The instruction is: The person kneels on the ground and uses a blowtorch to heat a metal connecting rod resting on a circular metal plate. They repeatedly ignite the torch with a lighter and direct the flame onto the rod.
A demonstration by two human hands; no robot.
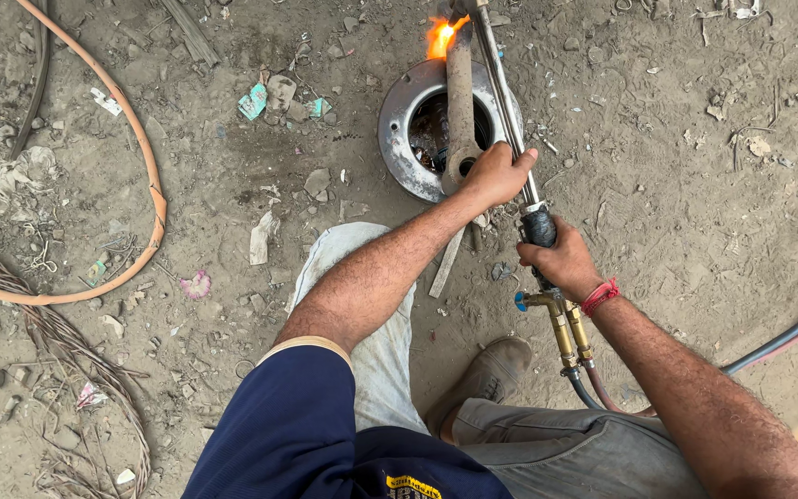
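The right hand (pixel 558 261) has its grip closed around the black handle of a cutting torch (pixel 510 120), just above the brass valves (pixel 561 323) where two hoses (pixel 593 388) join. The left hand (pixel 494 173) holds a narrow grip on the torch's long silver tubes further forward, steadying them. The torch runs up and away from the person, and an orange flame (pixel 440 37) burns at its tip against a rusty pipe (pixel 461 92). That pipe lies across a round metal ring (pixel 397 120) on the dirt ground. An orange hose (pixel 145 157) curves at the left, beside tangled wire (pixel 57 342) and scattered scraps
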